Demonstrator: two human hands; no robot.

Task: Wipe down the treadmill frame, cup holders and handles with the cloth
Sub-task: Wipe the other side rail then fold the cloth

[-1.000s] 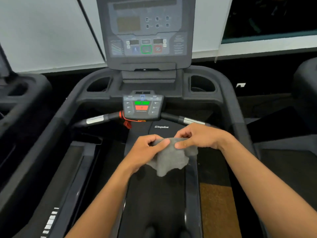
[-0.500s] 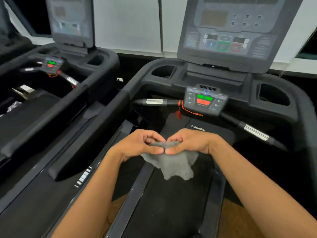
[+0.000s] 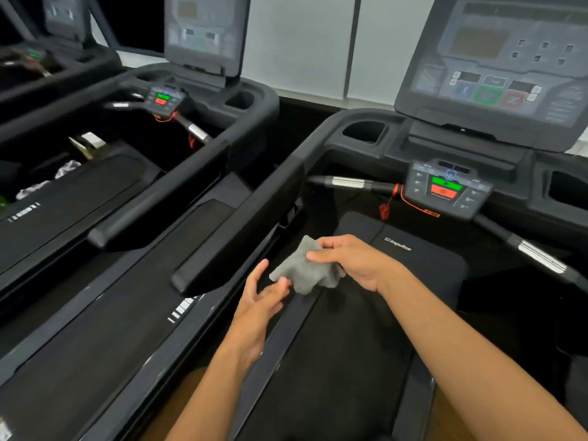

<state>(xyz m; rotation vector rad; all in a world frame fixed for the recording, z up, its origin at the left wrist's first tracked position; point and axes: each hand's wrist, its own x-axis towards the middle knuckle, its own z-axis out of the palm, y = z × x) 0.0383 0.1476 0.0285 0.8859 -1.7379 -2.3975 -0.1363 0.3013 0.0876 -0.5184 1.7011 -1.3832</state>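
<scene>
A small grey cloth (image 3: 302, 268) hangs bunched over the treadmill belt, pinched by my right hand (image 3: 353, 261). My left hand (image 3: 262, 296) is just below and left of it, fingers spread, with a fingertip touching the cloth's lower edge. The black treadmill's left side handle (image 3: 241, 224) runs diagonally just left of my hands. Its left cup holder (image 3: 364, 132) lies beyond, and the right cup holder (image 3: 569, 190) is at the frame's edge. Metal-banded front handles (image 3: 348, 182) flank the small control pod (image 3: 447, 187) under the console (image 3: 506, 65).
A second treadmill (image 3: 178, 122) stands to the left, with its own side rail (image 3: 152, 205) and console. A third one shows at the far left. A red safety cord (image 3: 386, 206) dangles from the control pod. White wall panels are behind.
The view has swung left and down. My left hand has let go of the cloth and opened, while my right hand keeps holding it and has shifted left toward the side handle.
</scene>
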